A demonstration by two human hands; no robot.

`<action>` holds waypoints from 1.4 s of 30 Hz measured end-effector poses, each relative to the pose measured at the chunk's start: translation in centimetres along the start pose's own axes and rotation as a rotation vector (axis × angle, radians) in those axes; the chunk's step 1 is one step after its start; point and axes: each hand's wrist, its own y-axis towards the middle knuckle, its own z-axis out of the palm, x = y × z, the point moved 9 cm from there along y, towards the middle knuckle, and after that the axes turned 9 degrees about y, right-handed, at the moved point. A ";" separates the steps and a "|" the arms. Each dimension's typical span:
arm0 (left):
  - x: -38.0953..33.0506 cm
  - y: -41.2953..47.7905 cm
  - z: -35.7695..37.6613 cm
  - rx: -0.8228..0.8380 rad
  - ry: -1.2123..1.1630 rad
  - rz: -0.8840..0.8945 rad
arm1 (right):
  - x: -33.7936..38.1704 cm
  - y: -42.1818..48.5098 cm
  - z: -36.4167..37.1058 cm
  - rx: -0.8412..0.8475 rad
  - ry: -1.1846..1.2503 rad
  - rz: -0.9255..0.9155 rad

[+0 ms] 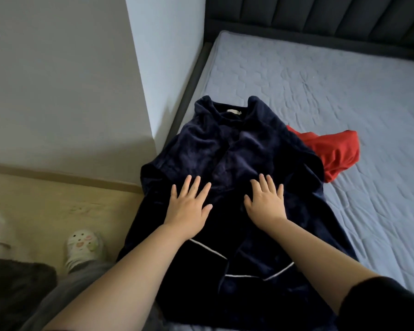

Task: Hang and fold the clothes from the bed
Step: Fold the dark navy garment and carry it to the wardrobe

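a dark navy fleece robe (244, 149) lies spread front-up along the near left corner of the bed (344, 91), collar toward the headboard (320, 17) and hem toward the person, with its left edge hanging over the side of the bed. it is laid flat this way so that it can be folded on a broad, even surface. both hands rest on its middle, fingers straight and spread, gripping nothing: the left hand (189, 204) on the left front panel, the right hand (265, 199) on the right one, a strip of fabric between them. pressing flat like this seems meant to smooth the thick pile and keep the overlapped fronts from sliding apart before a fold. white piping (209, 247) marks pocket or cuff edges just below the wrists. a red garment (332, 151) lies crumpled on the mattress, touching and partly tucked under the robe's right shoulder, waiting its turn. the person's slippers (81, 244) stand on the floor (58, 206) beside the bed, so they work from the side, leaning over
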 end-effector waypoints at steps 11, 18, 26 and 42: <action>4.2 14.1 -3.1 0.021 -0.019 -0.069 | -1.0 13.9 -7.2 -0.155 -0.011 0.005; 6.6 23.6 -5.9 -0.147 -0.388 -0.297 | -4.2 25.4 -9.5 -0.142 0.348 0.195; 11.6 31.4 -0.7 -0.172 -0.609 -0.598 | -13.4 28.8 0.8 -0.221 0.699 0.389; 10.4 25.2 -11.9 -0.391 -0.501 -0.449 | -12.2 27.7 -3.7 -0.056 0.699 0.419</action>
